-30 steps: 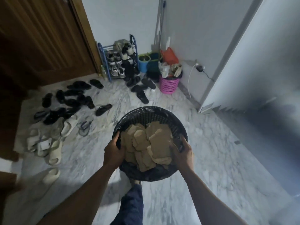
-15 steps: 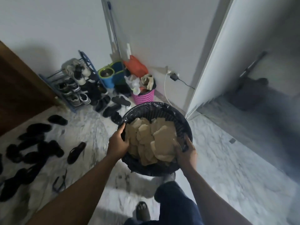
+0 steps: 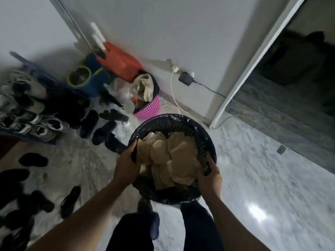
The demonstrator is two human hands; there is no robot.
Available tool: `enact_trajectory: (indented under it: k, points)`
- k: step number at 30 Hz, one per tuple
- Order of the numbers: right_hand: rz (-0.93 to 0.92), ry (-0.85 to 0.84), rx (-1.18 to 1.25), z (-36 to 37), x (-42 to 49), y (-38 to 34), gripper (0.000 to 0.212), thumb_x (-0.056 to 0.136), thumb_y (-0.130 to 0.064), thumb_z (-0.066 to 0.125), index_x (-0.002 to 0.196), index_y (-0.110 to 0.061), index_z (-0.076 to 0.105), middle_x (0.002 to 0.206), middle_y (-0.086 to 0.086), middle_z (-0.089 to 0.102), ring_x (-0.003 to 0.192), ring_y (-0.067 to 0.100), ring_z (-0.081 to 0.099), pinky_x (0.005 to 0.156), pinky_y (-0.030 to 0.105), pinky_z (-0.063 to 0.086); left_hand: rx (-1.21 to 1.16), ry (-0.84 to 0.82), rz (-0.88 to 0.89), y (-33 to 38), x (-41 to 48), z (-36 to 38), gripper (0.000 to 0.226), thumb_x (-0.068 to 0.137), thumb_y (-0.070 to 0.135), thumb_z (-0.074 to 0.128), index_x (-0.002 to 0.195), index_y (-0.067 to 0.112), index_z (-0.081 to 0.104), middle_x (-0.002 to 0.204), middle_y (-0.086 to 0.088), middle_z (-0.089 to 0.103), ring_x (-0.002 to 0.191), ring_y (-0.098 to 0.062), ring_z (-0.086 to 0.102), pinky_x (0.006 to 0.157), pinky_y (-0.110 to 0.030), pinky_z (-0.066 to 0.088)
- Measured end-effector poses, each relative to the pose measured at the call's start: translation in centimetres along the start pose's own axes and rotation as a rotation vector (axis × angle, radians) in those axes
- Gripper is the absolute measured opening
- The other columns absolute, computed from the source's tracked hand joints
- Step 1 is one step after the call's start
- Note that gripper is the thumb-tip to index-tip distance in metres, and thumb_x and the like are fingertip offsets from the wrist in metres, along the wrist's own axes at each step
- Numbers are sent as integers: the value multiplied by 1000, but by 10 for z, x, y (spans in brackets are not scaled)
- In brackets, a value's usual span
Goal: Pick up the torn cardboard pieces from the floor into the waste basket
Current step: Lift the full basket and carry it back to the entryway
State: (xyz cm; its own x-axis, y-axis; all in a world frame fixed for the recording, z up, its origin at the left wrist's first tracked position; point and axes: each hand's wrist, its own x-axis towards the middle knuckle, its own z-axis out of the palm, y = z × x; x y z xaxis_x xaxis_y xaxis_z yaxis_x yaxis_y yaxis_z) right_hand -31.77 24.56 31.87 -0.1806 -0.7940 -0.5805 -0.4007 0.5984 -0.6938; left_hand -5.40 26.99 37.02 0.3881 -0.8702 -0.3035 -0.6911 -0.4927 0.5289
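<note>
Where cardboard (image 3: pixel 174 156) heaps, tan, torn, black-lined basket (image 3: pixel 168 119)

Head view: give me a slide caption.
The left hand and right hand grip the waste basket rim, torn cardboard pieces piled inside.

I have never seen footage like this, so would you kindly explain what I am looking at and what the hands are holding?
No machine here: a person wears a camera on the head, looking down at their own bare arms. The left hand and right hand each grip the rim of a black, bag-lined waste basket, apparently lifted off the marble floor. It is full of torn cardboard pieces. Beyond it, by the wall, stand a pink basket and scattered shoes.
</note>
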Motion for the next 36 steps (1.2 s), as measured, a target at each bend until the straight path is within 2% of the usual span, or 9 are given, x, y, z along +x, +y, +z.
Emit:
enact_trajectory:
  k: [3, 6, 9, 14, 17, 23, 25, 28, 36]
  points:
    - [75, 16, -28, 43, 66, 31, 67, 81, -44, 61, 145, -41, 42, 123, 0, 62, 105, 24, 61, 84, 44, 56, -20, -74, 35, -24, 72, 55, 41, 101, 30, 50, 139, 16, 50, 111, -1, 68, 101, -17, 64, 74, -11, 38]
    - [125, 30, -36, 62, 102, 38, 64, 86, -32, 64, 146, -35, 43, 132, 3, 59, 114, 26, 59, 91, 41, 54, -95, -144, 34, -40, 116, 86, 42, 97, 48, 43, 130, 24, 54, 98, 6, 69, 89, -12, 66, 75, -31, 52]
    - [181, 108, -51, 100, 179, 75, 64, 85, -31, 66, 145, -31, 45, 131, 5, 61, 113, 26, 59, 91, 40, 54, -70, -247, 18, -74, 195, 158, 48, 97, 46, 48, 141, 27, 47, 113, 8, 66, 103, -7, 60, 84, -27, 49]
    - [277, 213, 8, 165, 273, 116, 62, 84, -35, 68, 143, -34, 47, 121, 2, 65, 104, 24, 63, 87, 42, 56, -59, -372, 15, -128, 304, 242, 64, 89, 18, 64, 149, 19, 39, 136, -10, 57, 126, -22, 54, 103, -28, 43]
    - [289, 238, 70, 181, 311, 121, 64, 82, -43, 70, 141, -34, 49, 117, -4, 66, 104, 20, 64, 88, 43, 57, -38, -431, 44, -125, 349, 265, 68, 89, 13, 65, 150, 17, 35, 143, -5, 52, 132, -19, 49, 103, -21, 37]
    - [285, 310, 178, 195, 335, 116, 52, 82, -37, 69, 133, -31, 58, 100, -19, 64, 95, 10, 64, 81, 35, 58, 0, -504, -51, -105, 392, 284, 75, 91, 28, 67, 153, 31, 25, 157, 1, 30, 140, -22, 34, 103, -28, 36]
    - [307, 273, 217, 205, 335, 114, 57, 75, -41, 68, 130, -32, 56, 110, -9, 64, 100, 15, 65, 83, 39, 59, -1, -497, -88, -102, 392, 286, 79, 88, 31, 69, 153, 31, 24, 157, -2, 28, 141, -23, 33, 104, -30, 36]
    - [368, 248, 229, 214, 336, 109, 73, 70, -44, 65, 138, -25, 46, 131, 2, 43, 111, 25, 56, 90, 46, 56, -43, -480, -121, -96, 394, 288, 80, 87, 33, 70, 152, 31, 24, 157, -2, 26, 141, -22, 33, 99, -26, 34]
    - [379, 251, 295, 217, 351, 106, 72, 77, -44, 68, 141, -26, 42, 132, -3, 32, 114, 23, 51, 93, 45, 55, -81, -454, -129, -75, 412, 281, 75, 90, 34, 67, 152, 29, 27, 157, 1, 30, 141, -21, 33, 90, -22, 27]
